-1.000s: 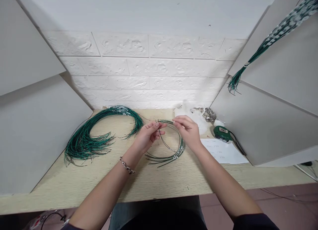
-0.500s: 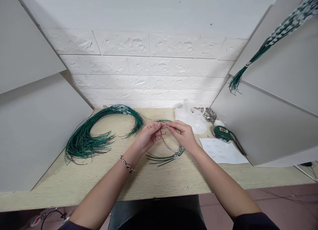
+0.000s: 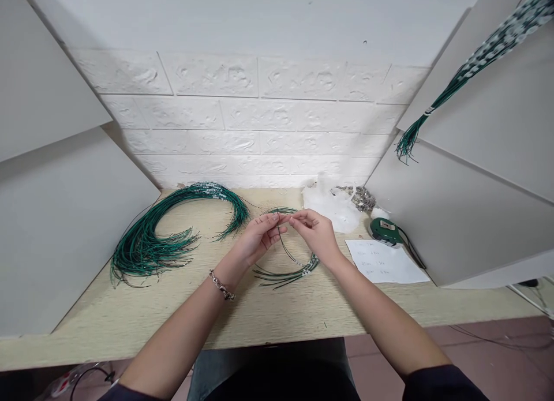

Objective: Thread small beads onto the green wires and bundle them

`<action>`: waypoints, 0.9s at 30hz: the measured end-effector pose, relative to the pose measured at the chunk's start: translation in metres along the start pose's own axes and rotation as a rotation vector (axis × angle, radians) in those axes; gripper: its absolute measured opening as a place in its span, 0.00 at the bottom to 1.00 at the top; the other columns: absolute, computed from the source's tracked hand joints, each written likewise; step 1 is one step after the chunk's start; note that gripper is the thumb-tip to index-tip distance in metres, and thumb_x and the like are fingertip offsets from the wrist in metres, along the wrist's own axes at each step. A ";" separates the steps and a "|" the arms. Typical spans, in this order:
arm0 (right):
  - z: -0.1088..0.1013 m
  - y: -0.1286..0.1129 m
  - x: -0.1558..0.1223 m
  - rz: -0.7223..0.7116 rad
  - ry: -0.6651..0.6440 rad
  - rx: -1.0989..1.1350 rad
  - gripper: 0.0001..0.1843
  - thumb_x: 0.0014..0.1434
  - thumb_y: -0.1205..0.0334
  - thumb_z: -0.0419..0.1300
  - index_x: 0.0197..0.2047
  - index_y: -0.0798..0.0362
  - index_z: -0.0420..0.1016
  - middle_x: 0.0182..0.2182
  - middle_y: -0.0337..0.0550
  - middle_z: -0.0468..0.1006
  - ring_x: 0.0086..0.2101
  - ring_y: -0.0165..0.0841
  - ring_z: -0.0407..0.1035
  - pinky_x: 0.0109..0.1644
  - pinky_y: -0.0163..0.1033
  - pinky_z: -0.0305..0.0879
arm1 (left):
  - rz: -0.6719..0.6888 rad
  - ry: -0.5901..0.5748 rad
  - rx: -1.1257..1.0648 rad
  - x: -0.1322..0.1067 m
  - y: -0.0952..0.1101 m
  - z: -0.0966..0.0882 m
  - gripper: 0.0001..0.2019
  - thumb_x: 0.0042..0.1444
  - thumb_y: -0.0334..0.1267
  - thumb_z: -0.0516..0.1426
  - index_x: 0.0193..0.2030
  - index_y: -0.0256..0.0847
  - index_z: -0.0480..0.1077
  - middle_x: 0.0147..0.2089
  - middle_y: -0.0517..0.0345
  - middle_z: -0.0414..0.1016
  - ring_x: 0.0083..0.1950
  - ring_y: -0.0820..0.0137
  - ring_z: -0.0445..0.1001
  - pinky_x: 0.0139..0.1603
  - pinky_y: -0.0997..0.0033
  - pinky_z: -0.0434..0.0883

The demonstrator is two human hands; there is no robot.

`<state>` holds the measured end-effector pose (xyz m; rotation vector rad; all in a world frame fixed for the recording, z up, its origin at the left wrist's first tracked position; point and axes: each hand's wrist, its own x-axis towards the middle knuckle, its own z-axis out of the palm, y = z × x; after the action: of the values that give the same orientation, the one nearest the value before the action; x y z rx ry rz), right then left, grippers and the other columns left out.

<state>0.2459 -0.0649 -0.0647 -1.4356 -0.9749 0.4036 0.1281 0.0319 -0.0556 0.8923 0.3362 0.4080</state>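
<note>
My left hand (image 3: pixel 256 238) and my right hand (image 3: pixel 315 232) meet above the middle of the wooden table (image 3: pixel 268 308). Both are pinched on the end of a thin green cord (image 3: pixel 286 250) that curves down under them. Just below the hands lies a small coil of green cords (image 3: pixel 291 271) with pale beads on it. A large bundle of green cords (image 3: pixel 160 233) arcs across the table to the left of my left hand. My left wrist wears a chain bracelet.
A white plastic bag with small silvery parts (image 3: pixel 341 203) sits at the back right. Beside it are a green tape measure (image 3: pixel 385 229) and a sheet of paper (image 3: pixel 383 261). Grey panels stand on both sides. More beaded green cords (image 3: pixel 467 66) hang at the upper right.
My right hand has come left from near the white bag to meet my left hand at the cord's end. The left hand has hardly moved.
</note>
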 end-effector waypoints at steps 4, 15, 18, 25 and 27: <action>-0.001 -0.004 -0.001 -0.040 -0.005 -0.029 0.10 0.50 0.57 0.59 0.33 0.53 0.74 0.32 0.43 0.78 0.34 0.33 0.71 0.40 0.39 0.67 | -0.010 0.008 0.002 0.001 -0.001 -0.001 0.06 0.47 0.35 0.60 0.32 0.36 0.74 0.39 0.53 0.76 0.32 0.77 0.73 0.31 0.83 0.68; -0.003 -0.003 0.002 0.067 -0.022 0.067 0.09 0.47 0.59 0.61 0.31 0.55 0.74 0.28 0.43 0.77 0.30 0.31 0.70 0.37 0.38 0.67 | 0.001 0.034 0.152 0.001 0.001 0.004 0.08 0.45 0.38 0.61 0.29 0.34 0.73 0.30 0.55 0.75 0.26 0.79 0.69 0.26 0.82 0.64; -0.006 -0.001 0.008 0.229 -0.034 0.241 0.11 0.42 0.58 0.64 0.28 0.56 0.73 0.24 0.40 0.75 0.27 0.28 0.69 0.36 0.36 0.67 | 0.014 0.050 0.378 0.000 0.000 0.007 0.10 0.44 0.40 0.61 0.28 0.34 0.74 0.26 0.57 0.73 0.22 0.80 0.66 0.24 0.80 0.62; -0.010 0.000 0.011 0.429 -0.273 0.553 0.12 0.40 0.59 0.67 0.26 0.57 0.72 0.22 0.38 0.74 0.24 0.28 0.69 0.37 0.39 0.68 | 0.055 0.048 0.583 -0.001 -0.001 0.013 0.09 0.42 0.40 0.62 0.29 0.36 0.75 0.24 0.58 0.73 0.21 0.79 0.65 0.21 0.78 0.58; -0.010 0.000 0.011 0.439 -0.314 0.580 0.12 0.41 0.59 0.66 0.28 0.57 0.72 0.24 0.39 0.75 0.25 0.28 0.70 0.38 0.39 0.69 | 0.077 0.046 0.584 -0.001 -0.001 0.012 0.09 0.42 0.40 0.62 0.27 0.36 0.75 0.23 0.58 0.72 0.19 0.79 0.63 0.20 0.78 0.56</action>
<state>0.2597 -0.0631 -0.0597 -1.0534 -0.6918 1.1627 0.1325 0.0224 -0.0488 1.4710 0.4756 0.4080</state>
